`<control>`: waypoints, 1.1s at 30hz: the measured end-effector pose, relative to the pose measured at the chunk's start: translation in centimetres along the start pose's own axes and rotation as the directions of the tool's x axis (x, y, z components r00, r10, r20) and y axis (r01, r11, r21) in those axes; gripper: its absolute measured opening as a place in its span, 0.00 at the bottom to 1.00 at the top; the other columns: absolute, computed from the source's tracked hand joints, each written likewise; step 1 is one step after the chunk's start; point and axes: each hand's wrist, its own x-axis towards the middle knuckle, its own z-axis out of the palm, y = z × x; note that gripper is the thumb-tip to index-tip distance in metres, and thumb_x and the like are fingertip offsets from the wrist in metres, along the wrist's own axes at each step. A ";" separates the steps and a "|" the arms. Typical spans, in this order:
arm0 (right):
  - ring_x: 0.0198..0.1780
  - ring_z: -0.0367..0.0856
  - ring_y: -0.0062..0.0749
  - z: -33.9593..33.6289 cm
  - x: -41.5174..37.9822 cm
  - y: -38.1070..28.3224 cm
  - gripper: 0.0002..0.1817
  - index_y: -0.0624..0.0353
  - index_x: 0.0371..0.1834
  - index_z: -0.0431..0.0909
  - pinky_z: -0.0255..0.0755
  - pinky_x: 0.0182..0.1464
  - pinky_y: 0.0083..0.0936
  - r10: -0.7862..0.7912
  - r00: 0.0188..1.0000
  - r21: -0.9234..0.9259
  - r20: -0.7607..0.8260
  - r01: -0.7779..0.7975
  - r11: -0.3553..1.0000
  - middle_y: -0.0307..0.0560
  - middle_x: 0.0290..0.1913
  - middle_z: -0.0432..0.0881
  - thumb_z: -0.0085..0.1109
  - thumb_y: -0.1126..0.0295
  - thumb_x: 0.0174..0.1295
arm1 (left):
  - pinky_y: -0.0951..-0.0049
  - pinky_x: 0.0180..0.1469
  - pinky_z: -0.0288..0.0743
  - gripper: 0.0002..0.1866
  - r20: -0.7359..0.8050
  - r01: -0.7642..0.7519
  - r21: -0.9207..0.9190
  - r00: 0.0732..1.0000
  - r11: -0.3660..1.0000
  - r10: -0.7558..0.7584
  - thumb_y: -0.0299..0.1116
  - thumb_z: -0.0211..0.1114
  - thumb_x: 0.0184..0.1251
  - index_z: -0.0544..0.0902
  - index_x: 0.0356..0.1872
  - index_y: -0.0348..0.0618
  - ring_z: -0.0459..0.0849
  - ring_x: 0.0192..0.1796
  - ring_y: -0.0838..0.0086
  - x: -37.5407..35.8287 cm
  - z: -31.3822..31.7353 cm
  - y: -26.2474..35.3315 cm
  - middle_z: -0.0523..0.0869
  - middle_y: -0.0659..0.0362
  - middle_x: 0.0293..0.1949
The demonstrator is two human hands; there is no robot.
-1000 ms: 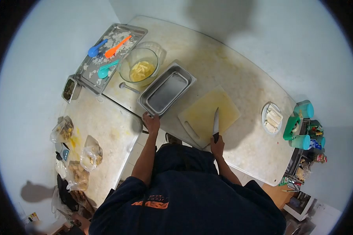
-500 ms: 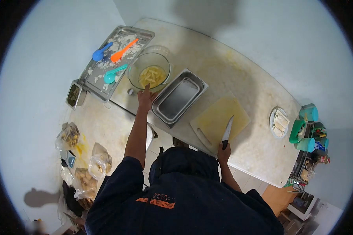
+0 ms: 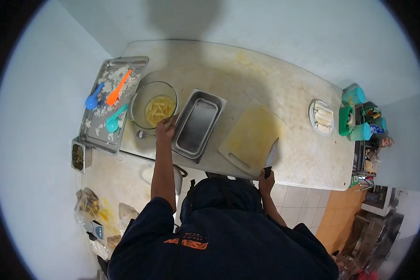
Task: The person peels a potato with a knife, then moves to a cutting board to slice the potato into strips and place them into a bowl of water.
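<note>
My left hand (image 3: 165, 129) is at the near right rim of a clear glass bowl (image 3: 133, 108), gripping its edge, though the fingertips are partly hard to make out. Pale yellow cut pieces (image 3: 159, 108) lie in liquid inside the bowl. A kitchen knife (image 3: 272, 154) with a black handle is held in my right hand (image 3: 266, 182), its blade pointing away from me over the right side of a yellow-stained cutting board (image 3: 252, 133). Between bowl and board sits a rectangular steel pan (image 3: 198, 121) with nothing visible in it.
At left, a metal tray (image 3: 95, 135) carries white crumbly bits plus blue (image 3: 93, 98), orange (image 3: 119, 88) and teal (image 3: 115, 119) scoops. A small steel container (image 3: 80, 156) stands below it. White pieces lie on a plate (image 3: 314, 122) at right, near a rack with teal-lidded containers (image 3: 359, 132).
The view has turned and shifted, so the table's items appear lower and further left. My left hand stays at the bowl's rim. My right hand still holds the knife over the board.
</note>
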 end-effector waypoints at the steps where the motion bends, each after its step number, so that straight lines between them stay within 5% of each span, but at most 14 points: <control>1: 0.36 0.83 0.52 0.0 -0.1 0.0 0.16 0.66 0.40 0.74 0.75 0.40 0.41 0.020 1.000 -0.010 -0.022 -0.020 1.000 0.59 0.32 0.82 0.61 0.62 0.65 | 0.45 0.58 0.82 0.20 0.005 0.013 -0.001 1.000 1.000 -0.013 0.20 0.50 0.68 0.57 0.56 0.21 0.76 0.57 0.37 -0.1 0.1 0.0 0.67 0.34 0.56; 3: 0.36 0.83 0.52 -0.1 0.4 -0.2 0.16 0.66 0.41 0.74 0.75 0.40 0.40 0.054 0.997 -0.031 -0.062 -0.056 0.998 0.58 0.32 0.82 0.61 0.62 0.64 | 0.45 0.58 0.81 0.20 0.015 0.039 -0.010 0.999 0.999 -0.039 0.22 0.51 0.68 0.58 0.56 0.22 0.77 0.56 0.39 -0.6 0.3 0.0 0.69 0.37 0.55; 6: 0.37 0.82 0.51 -0.5 1.4 -0.2 0.15 0.67 0.44 0.72 0.75 0.42 0.40 0.036 0.984 -0.001 -0.173 -0.037 0.999 0.59 0.34 0.82 0.58 0.65 0.65 | 0.50 0.51 0.84 0.21 0.126 -0.216 0.330 0.975 0.919 0.184 0.30 0.56 0.70 0.65 0.56 0.24 0.78 0.54 0.41 -2.1 -0.7 -1.0 0.68 0.38 0.57; 8: 0.39 0.82 0.51 -0.6 2.8 0.9 0.15 0.68 0.47 0.71 0.74 0.43 0.40 0.047 0.969 -0.014 -0.242 -0.052 0.999 0.60 0.36 0.81 0.57 0.66 0.65 | 0.53 0.48 0.82 0.21 0.241 -0.319 0.607 0.947 0.728 0.214 0.37 0.59 0.69 0.70 0.52 0.26 0.78 0.53 0.44 -1.0 -3.8 -0.8 0.72 0.39 0.55; 9: 0.39 0.82 0.51 -0.5 3.3 1.3 0.16 0.68 0.49 0.70 0.74 0.44 0.40 0.051 0.960 -0.020 -0.276 -0.059 0.998 0.60 0.37 0.81 0.56 0.67 0.65 | 0.54 0.47 0.80 0.22 0.299 -0.367 0.715 0.930 0.595 0.213 0.40 0.61 0.68 0.73 0.50 0.27 0.79 0.52 0.45 -0.7 -5.1 -0.7 0.74 0.40 0.54; 11: 0.50 0.77 0.53 -0.8 4.0 1.1 0.19 0.68 0.56 0.67 0.70 0.53 0.43 0.036 0.960 -0.074 -0.279 -0.059 0.996 0.64 0.48 0.77 0.53 0.71 0.63 | 0.53 0.51 0.75 0.24 0.470 -0.538 0.843 0.720 -0.018 0.511 0.43 0.63 0.66 0.76 0.49 0.28 0.78 0.50 0.46 -2.8 -5.7 -1.8 0.78 0.40 0.48; 12: 0.52 0.75 0.54 -0.3 4.8 2.6 0.20 0.69 0.57 0.67 0.69 0.56 0.44 -0.026 0.951 -0.124 -0.309 -0.013 0.992 0.64 0.51 0.75 0.53 0.73 0.62 | 0.52 0.53 0.73 0.25 0.589 -0.489 0.803 0.571 -0.340 0.571 0.44 0.65 0.64 0.78 0.49 0.28 0.78 0.50 0.46 -4.3 -6.0 -2.5 0.80 0.41 0.46; 15: 0.58 0.69 0.60 0.1 6.1 4.2 0.29 0.63 0.66 0.60 0.64 0.61 0.50 -0.035 0.959 -0.180 -0.282 -0.017 0.984 0.67 0.57 0.69 0.51 0.77 0.59 | 0.49 0.63 0.64 0.32 0.622 -0.223 0.747 0.568 -0.626 0.539 0.45 0.67 0.60 0.74 0.57 0.26 0.77 0.53 0.46 -8.8 -6.8 -3.0 0.82 0.40 0.44; 18: 0.57 0.69 0.63 0.0 6.3 2.6 0.32 0.59 0.69 0.57 0.66 0.59 0.51 0.065 0.964 -0.223 -0.257 -0.125 0.967 0.68 0.54 0.68 0.54 0.77 0.59 | 0.49 0.66 0.60 0.36 0.516 -0.237 0.770 0.777 -0.592 0.361 0.43 0.68 0.58 0.71 0.62 0.27 0.75 0.57 0.45 -8.6 -8.3 -2.1 0.79 0.38 0.51; 21: 0.57 0.69 0.62 -0.3 6.6 2.5 0.32 0.54 0.68 0.58 0.67 0.57 0.54 0.086 0.961 -0.221 -0.262 -0.147 0.964 0.66 0.53 0.68 0.55 0.75 0.59 | 0.49 0.67 0.59 0.34 0.635 -0.306 0.711 0.665 -0.633 0.393 0.40 0.68 0.57 0.72 0.61 0.27 0.75 0.59 0.47 -7.8 -10.0 -2.5 0.77 0.37 0.54; 26: 0.58 0.67 0.61 -1.1 6.7 2.3 0.34 0.54 0.68 0.58 0.67 0.55 0.54 0.102 0.973 -0.295 -0.209 -0.162 0.942 0.65 0.57 0.65 0.59 0.71 0.58 | 0.51 0.64 0.64 0.33 0.487 -0.274 0.846 0.746 -0.457 0.455 0.37 0.69 0.55 0.72 0.60 0.28 0.75 0.58 0.45 -8.9 -10.1 -4.4 0.77 0.38 0.54; 29: 0.60 0.65 0.57 -1.7 5.5 0.5 0.38 0.52 0.70 0.58 0.63 0.58 0.50 -0.011 0.981 -0.495 -0.191 -0.087 0.864 0.61 0.55 0.67 0.62 0.66 0.55 | 0.53 0.62 0.67 0.34 0.476 -0.287 0.855 0.764 -0.432 0.435 0.36 0.70 0.53 0.72 0.61 0.29 0.74 0.58 0.43 -8.8 -10.8 -6.7 0.77 0.38 0.54; 32: 0.62 0.64 0.52 -1.8 4.5 0.3 0.33 0.55 0.66 0.66 0.61 0.61 0.49 -0.490 0.867 -0.459 0.085 0.471 0.753 0.57 0.59 0.67 0.62 0.64 0.56 | 0.53 0.62 0.67 0.34 0.524 -0.335 0.826 0.753 -0.453 0.397 0.33 0.70 0.52 0.71 0.61 0.30 0.74 0.58 0.43 -9.1 -11.6 -9.6 0.77 0.38 0.53; 33: 0.65 0.64 0.52 -1.9 4.6 -0.2 0.31 0.53 0.66 0.68 0.60 0.63 0.51 -0.524 0.801 -0.308 0.290 0.597 0.741 0.55 0.62 0.66 0.60 0.62 0.58 | 0.53 0.62 0.67 0.34 0.548 -0.360 0.811 0.744 -0.461 0.383 0.32 0.70 0.52 0.71 0.61 0.30 0.74 0.58 0.44 -9.3 -11.5 -10.6 0.77 0.38 0.53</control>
